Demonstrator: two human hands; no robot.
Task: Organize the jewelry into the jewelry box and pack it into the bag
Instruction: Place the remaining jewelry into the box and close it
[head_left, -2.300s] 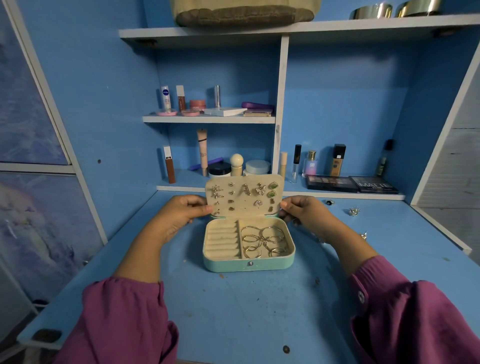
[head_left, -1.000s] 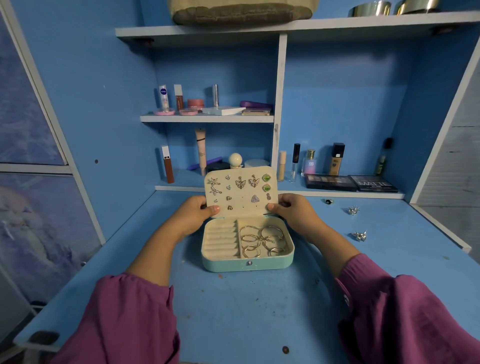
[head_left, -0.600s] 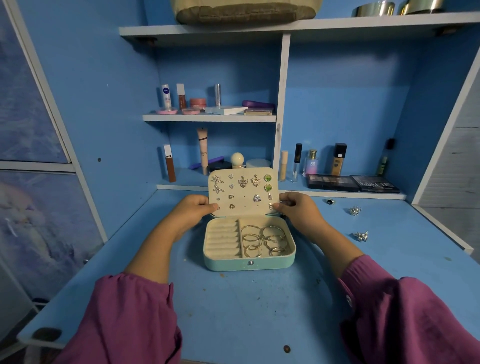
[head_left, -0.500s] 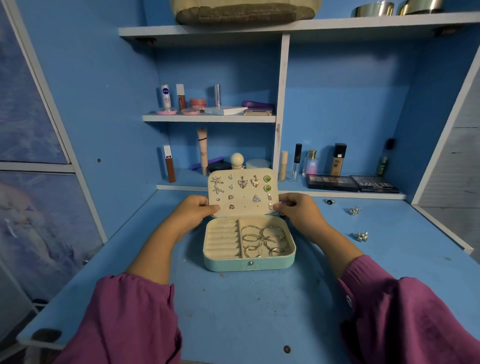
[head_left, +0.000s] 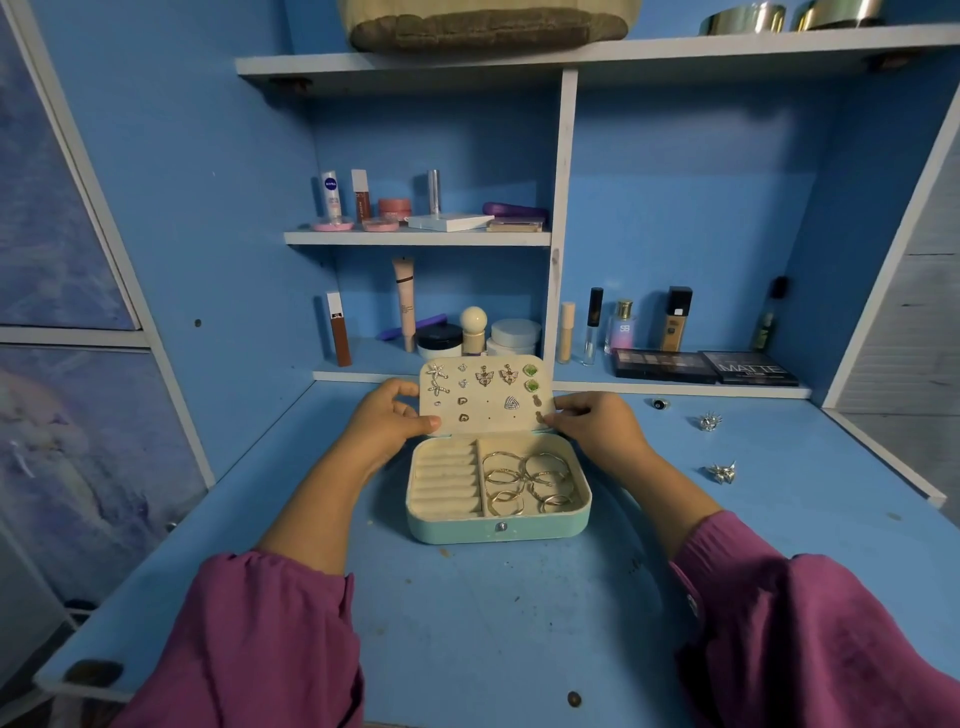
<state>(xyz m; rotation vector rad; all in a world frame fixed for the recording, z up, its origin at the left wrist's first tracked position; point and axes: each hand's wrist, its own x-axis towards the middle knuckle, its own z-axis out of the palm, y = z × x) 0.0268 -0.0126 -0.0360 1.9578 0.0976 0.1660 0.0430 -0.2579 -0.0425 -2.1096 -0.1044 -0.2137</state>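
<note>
On the blue surface (head_left: 467, 623) before you, working left to right: your left hand (head_left: 387, 421) pinches the left edge of the raised lid (head_left: 485, 395), thumb in front, fingers behind. Studs and earrings (head_left: 484, 375) are pinned across the lid's cream lining. The jewelry box (head_left: 498, 491) sits open at centre, its ring rolls left, its hoops (head_left: 527, 480) in the right compartment. Your right hand (head_left: 597, 423) has a curled grip on the lid's right edge. Three loose pieces (head_left: 709, 421) lie well apart to the right. A bag (head_left: 488, 23) rests on the top shelf.
</note>
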